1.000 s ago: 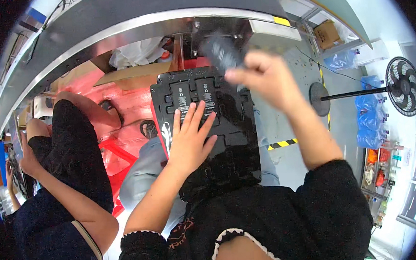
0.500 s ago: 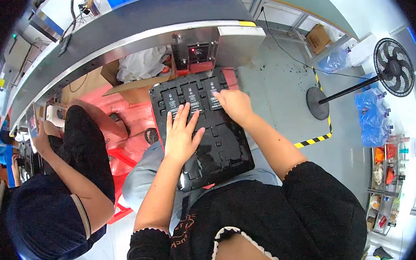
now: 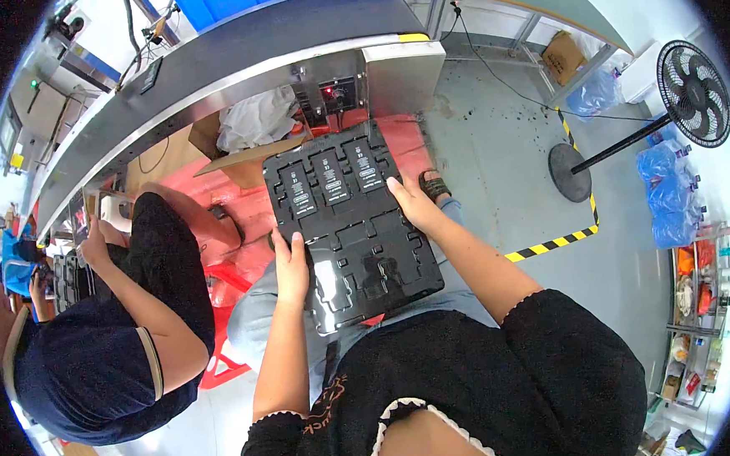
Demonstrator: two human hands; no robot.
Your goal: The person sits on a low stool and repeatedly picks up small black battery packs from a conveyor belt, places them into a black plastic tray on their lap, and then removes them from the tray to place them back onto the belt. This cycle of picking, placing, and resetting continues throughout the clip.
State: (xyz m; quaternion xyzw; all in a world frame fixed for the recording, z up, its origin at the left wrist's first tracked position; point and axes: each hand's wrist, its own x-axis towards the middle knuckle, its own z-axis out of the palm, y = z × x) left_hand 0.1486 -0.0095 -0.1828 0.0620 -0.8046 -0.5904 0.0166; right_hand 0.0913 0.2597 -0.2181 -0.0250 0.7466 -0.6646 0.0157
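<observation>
A black plastic tray (image 3: 367,257) with moulded compartments rests over my lap, slightly turned. In its far row lie three flat black rectangular packs with white print: a left pack (image 3: 296,187), a middle pack (image 3: 330,177) and a right pack (image 3: 362,163). My left hand (image 3: 291,264) grips the tray's left edge, thumb on top and the other fingers mostly hidden beyond the rim. On the opposite edge, my right hand (image 3: 414,202) holds the tray beside the right pack, its thumb on the rim and its other fingers hidden.
A conveyor (image 3: 278,37) runs across in front. Below it stands an open cardboard box (image 3: 248,166) with white plastic bags (image 3: 256,118). At my left sits a co-worker in dark clothes (image 3: 97,361). A standing fan (image 3: 569,172) and striped floor tape (image 3: 550,244) are to the right.
Both hands have left the packs and moved to the tray's side edges, the left one outward and nearer me. All three packs now show uncovered.
</observation>
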